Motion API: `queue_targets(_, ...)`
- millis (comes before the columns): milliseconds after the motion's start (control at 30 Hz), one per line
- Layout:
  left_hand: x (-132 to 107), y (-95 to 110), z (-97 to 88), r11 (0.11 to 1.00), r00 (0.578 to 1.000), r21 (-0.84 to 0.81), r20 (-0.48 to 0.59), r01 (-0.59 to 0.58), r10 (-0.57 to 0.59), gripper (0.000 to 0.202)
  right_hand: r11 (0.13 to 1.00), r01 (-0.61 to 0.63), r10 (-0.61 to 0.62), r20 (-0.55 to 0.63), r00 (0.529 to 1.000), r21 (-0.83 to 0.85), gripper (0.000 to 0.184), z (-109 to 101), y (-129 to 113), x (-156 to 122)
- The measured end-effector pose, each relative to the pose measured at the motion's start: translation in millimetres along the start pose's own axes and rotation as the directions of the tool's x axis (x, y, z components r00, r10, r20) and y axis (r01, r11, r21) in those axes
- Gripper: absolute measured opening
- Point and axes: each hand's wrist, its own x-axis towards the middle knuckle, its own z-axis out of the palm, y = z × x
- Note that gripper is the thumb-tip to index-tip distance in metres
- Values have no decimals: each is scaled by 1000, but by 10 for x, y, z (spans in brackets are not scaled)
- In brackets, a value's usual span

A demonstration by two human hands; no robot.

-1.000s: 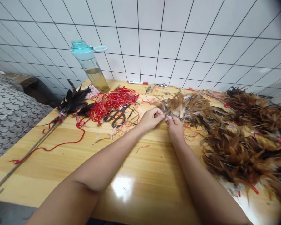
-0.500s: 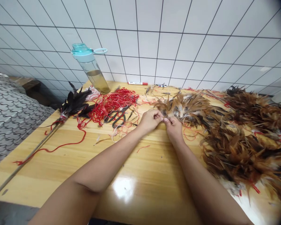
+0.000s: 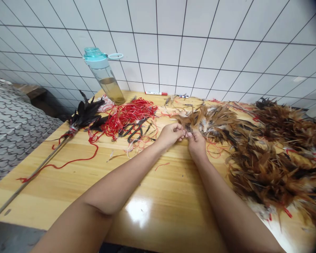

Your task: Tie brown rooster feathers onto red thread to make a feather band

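My left hand (image 3: pixel 172 134) and my right hand (image 3: pixel 197 144) meet at the middle of the wooden table, fingertips pinched together and almost touching. Whatever lies between the fingertips is too small and hidden to make out. Just behind them is a loose pile of brown feathers (image 3: pixel 213 119) with pale downy bases, its near edge close to my fingers. Bits of red string (image 3: pixel 214 149) lie beside my right hand. Left of my hands, black-handled scissors (image 3: pixel 133 130) rest partly under a tangled heap of red string (image 3: pixel 133 112).
A stick (image 3: pixel 46 162) with black feathers (image 3: pixel 84 114) bound at its end lies along the left, a red cord trailing near it. A water bottle (image 3: pixel 109 84) and a red-capped marker (image 3: pixel 156 93) stand and lie near the tiled wall. Big brown feather bunches (image 3: pixel 274 172) cover the right side.
The view has shifted very slightly. My fingertips have moved a little against each other, both hands staying pinched in the same place.
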Motion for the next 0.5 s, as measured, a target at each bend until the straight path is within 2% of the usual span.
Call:
queue_targets(200,-7,52,4,998,998,-32,-34,52,-54,6,996,41,-40,22,999,-84,18,-13,-62,-6)
queue_targets(267,-5,51,-2,999,999,17,-35,32,-32,4,994,40,-37,29,999,-98,18,-8,-77,-10)
queue_targets(400,15,9,-42,974,998,221,-14,-53,57,8,991,31,-25,43,999,-133,20,-4,-104,-26)
queue_targets(500,33,-16,-76,968,998,244,31,-52,46,8,984,9,2,59,998,-178,20,-18,-118,-35)
